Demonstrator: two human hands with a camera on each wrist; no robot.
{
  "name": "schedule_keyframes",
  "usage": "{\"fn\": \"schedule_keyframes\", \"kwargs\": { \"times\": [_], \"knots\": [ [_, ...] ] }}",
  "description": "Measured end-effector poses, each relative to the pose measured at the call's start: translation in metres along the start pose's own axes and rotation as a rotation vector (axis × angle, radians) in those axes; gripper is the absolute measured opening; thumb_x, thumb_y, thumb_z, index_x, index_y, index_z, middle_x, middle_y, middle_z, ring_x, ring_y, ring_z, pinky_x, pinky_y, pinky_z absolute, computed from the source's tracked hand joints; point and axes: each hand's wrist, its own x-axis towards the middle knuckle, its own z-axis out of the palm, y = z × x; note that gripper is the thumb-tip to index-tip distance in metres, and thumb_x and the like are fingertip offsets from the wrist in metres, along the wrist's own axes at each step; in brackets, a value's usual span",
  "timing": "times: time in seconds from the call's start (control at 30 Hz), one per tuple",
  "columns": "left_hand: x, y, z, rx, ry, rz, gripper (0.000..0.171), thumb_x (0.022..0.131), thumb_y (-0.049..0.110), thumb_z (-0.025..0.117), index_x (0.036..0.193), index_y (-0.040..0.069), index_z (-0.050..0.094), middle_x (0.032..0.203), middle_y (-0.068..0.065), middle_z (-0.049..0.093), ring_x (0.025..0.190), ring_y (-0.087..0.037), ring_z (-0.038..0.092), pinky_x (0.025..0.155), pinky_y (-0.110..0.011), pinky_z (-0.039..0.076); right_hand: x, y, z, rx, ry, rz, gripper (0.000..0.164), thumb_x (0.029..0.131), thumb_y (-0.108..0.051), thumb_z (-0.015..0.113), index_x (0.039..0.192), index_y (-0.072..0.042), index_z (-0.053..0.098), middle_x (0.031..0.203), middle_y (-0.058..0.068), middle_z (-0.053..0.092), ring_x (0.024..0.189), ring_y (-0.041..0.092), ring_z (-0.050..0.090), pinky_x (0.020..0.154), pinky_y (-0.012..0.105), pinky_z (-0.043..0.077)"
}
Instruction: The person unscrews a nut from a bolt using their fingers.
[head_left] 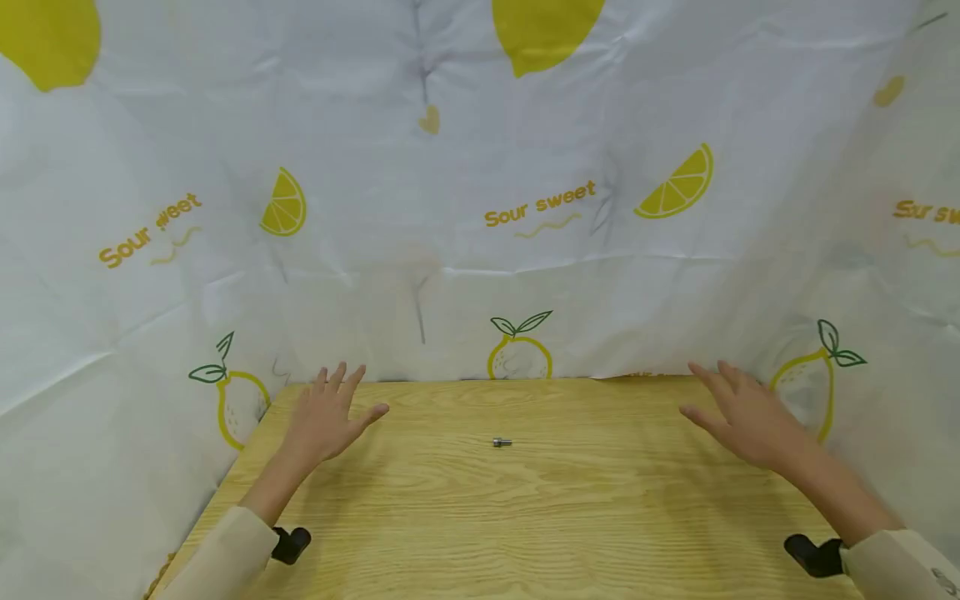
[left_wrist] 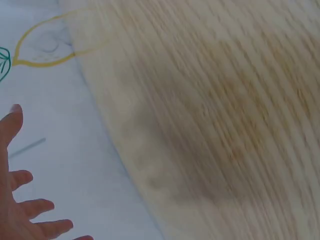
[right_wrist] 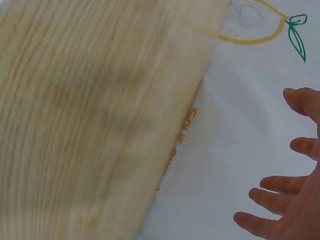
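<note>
A small metal screw (head_left: 502, 442) with a cylindrical head lies on its side near the middle of the wooden table (head_left: 480, 517), head to the left. To its left, my left hand (head_left: 326, 421) hovers above the table with fingers spread, holding nothing. On the far side, my right hand (head_left: 753, 421) is likewise held over the table, fingers apart and nothing in it. Both hands are well away from the screw. The left wrist view catches part of the left hand (left_wrist: 25, 205) at its edge; the right wrist view has the right hand (right_wrist: 290, 195). Neither wrist view includes the screw.
A white cloth (head_left: 420, 208) printed with lemons hangs behind the table and along both sides, meeting the table's back edge. Black wrist-worn devices stick out at the left cuff (head_left: 291, 546) and the right cuff (head_left: 813, 556).
</note>
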Motion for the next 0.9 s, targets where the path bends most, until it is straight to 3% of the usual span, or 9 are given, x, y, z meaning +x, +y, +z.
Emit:
{"fn": "schedule_keyframes", "kwargs": {
  "times": [0.13, 0.33, 0.47, 0.67, 0.9],
  "knots": [
    [-0.004, 0.017, 0.016, -0.114, -0.025, 0.051, 0.084, 0.098, 0.057, 0.062, 0.161, 0.009, 0.035, 0.164, -0.030, 0.031, 0.148, -0.055, 0.034, 0.106, -0.075, 0.043, -0.007, -0.013, 0.014, 0.065, 0.024, -0.061, 0.075, 0.102, -0.039, 0.065, 0.156, 0.003, 0.034, 0.151, 0.042, 0.037, 0.125, 0.063, 0.050, 0.090, 0.073, 0.050],
    [-0.005, 0.043, 0.038, -0.262, -0.113, 0.077, 0.078, 0.099, 0.048, 0.066, 0.161, 0.009, 0.036, 0.165, -0.027, 0.033, 0.148, -0.049, 0.039, 0.110, -0.069, 0.043, -0.012, -0.038, 0.034, 0.184, 0.010, -0.033, 0.071, 0.103, -0.037, 0.064, 0.156, 0.000, 0.036, 0.150, 0.035, 0.043, 0.129, 0.058, 0.050, 0.091, 0.071, 0.051],
    [-0.001, 0.060, 0.050, -0.331, -0.133, 0.098, 0.071, 0.100, 0.045, 0.067, 0.156, 0.008, 0.044, 0.161, -0.025, 0.040, 0.146, -0.048, 0.042, 0.112, -0.067, 0.043, -0.012, -0.052, 0.046, 0.235, 0.004, -0.025, 0.066, 0.103, -0.039, 0.063, 0.153, 0.000, 0.043, 0.148, 0.033, 0.048, 0.127, 0.055, 0.054, 0.091, 0.068, 0.053],
    [0.006, 0.078, 0.064, -0.386, -0.131, 0.124, 0.056, 0.100, 0.042, 0.067, 0.144, 0.006, 0.060, 0.149, -0.020, 0.056, 0.139, -0.042, 0.053, 0.110, -0.062, 0.048, -0.009, -0.068, 0.059, 0.309, -0.019, -0.006, 0.060, 0.104, -0.039, 0.061, 0.148, 0.000, 0.050, 0.145, 0.031, 0.052, 0.124, 0.051, 0.059, 0.092, 0.065, 0.054],
    [0.017, 0.096, 0.076, -0.409, -0.173, 0.177, 0.048, 0.101, 0.039, 0.067, 0.136, 0.006, 0.067, 0.137, -0.015, 0.064, 0.123, -0.035, 0.064, 0.100, -0.054, 0.056, -0.001, -0.090, 0.072, 0.372, 0.006, -0.021, 0.048, 0.104, -0.034, 0.062, 0.139, 0.000, 0.060, 0.140, 0.026, 0.058, 0.122, 0.047, 0.061, 0.093, 0.062, 0.056]
  ]
}}
